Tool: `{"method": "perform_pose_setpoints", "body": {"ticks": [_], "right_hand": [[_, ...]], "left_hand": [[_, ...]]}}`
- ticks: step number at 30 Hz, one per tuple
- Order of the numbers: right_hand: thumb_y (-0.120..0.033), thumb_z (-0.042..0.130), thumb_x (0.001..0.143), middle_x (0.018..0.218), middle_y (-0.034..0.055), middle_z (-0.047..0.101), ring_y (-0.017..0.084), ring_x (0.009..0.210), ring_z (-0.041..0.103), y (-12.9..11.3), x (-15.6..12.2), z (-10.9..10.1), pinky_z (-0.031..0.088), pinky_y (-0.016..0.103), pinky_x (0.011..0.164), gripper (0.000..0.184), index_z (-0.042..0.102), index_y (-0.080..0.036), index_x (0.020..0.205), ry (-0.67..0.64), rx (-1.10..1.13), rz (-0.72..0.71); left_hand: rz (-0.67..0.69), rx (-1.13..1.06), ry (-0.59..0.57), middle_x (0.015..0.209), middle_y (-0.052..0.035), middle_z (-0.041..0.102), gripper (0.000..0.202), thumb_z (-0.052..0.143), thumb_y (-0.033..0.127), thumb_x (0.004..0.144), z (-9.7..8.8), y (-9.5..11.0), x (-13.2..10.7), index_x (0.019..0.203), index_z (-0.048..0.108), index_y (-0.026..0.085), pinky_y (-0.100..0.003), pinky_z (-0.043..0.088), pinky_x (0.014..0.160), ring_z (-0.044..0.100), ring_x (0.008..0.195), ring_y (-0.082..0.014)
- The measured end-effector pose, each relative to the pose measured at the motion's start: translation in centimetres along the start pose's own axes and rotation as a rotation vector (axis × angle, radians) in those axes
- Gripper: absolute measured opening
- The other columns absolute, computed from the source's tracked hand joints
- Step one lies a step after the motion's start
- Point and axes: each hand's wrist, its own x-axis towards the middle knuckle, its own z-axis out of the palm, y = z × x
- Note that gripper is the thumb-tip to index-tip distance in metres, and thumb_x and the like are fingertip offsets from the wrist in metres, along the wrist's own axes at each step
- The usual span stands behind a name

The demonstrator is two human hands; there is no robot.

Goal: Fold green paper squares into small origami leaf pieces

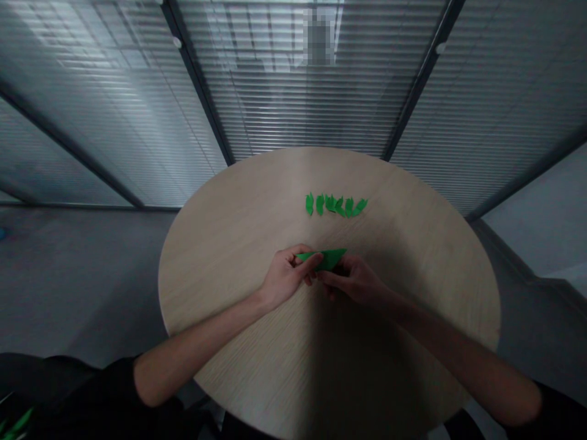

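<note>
Between my two hands is a piece of green paper (331,259), folded into a flat triangle with its long edge facing away from me. My left hand (287,275) pinches its left part, the thumb lying over the front. From the right, my right hand (355,278) grips the lower right part, with its thumb near the bottom corner. Some fingertips are hidden behind the paper. Beyond the hands, several small green folded paper pieces (330,203), leaf-like in shape, lie in a row on the table.
The round wooden table (220,244) has its far edge close to glass panels with blinds (275,110). Dark frame posts (197,79) divide the panels. Grey floor (92,275) shows at the left. Something green (21,421) sits at the lower left corner.
</note>
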Motion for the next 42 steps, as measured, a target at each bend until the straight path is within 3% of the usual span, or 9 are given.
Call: {"method": "perform_pose_setpoints", "body": {"ticks": [19, 27, 35, 42], "right_hand": [[-0.059, 0.074, 0.087, 0.067, -0.0003, 0.063, 0.011, 0.054, 0.057, -0.1, -0.1, 0.0, 0.048, 0.024, 0.053, 0.042, 0.07, -0.017, 0.084, -0.013, -0.027, 0.02], [-0.07, 0.066, 0.088, 0.066, 0.0015, 0.063, 0.013, 0.054, 0.058, -0.1, 0.5, -1.1, 0.049, 0.026, 0.052, 0.053, 0.066, -0.018, 0.077, 0.223, -0.03, 0.022], [-0.071, 0.069, 0.085, 0.069, 0.0013, 0.065, 0.013, 0.055, 0.059, 0.1, 0.5, -0.9, 0.049, 0.026, 0.053, 0.053, 0.067, -0.019, 0.08, 0.173, 0.035, 0.044], [-0.055, 0.077, 0.086, 0.07, 0.0004, 0.065, 0.011, 0.057, 0.056, 0.0, 0.1, -0.7, 0.046, 0.024, 0.054, 0.039, 0.07, -0.017, 0.082, 0.024, -0.046, 0.009]], "left_hand": [[-0.001, -0.01, 0.013, 0.057, 0.0017, 0.062, 0.04, 0.079, 0.052, 0.082, -0.1, 0.3, 0.0, 0.078, 0.065, 0.014, -0.019, 0.04, 0.045, 0.054, 0.045, -0.0079], [0.016, -0.014, 0.01, 0.057, -0.0005, 0.065, 0.041, 0.079, 0.052, 0.083, -0.2, 0.0, 0.0, 0.078, 0.066, 0.014, -0.019, 0.042, 0.048, 0.056, 0.047, -0.0085], [0.002, -0.025, 0.005, 0.056, 0.0006, 0.064, 0.041, 0.079, 0.053, 0.082, -0.2, -0.3, 0.2, 0.077, 0.064, 0.015, -0.019, 0.042, 0.046, 0.056, 0.045, -0.0089], [-0.008, -0.015, 0.005, 0.056, 0.0016, 0.061, 0.039, 0.079, 0.051, 0.081, -0.1, 0.2, 0.1, 0.077, 0.065, 0.015, -0.019, 0.041, 0.045, 0.054, 0.045, -0.0085]]}}
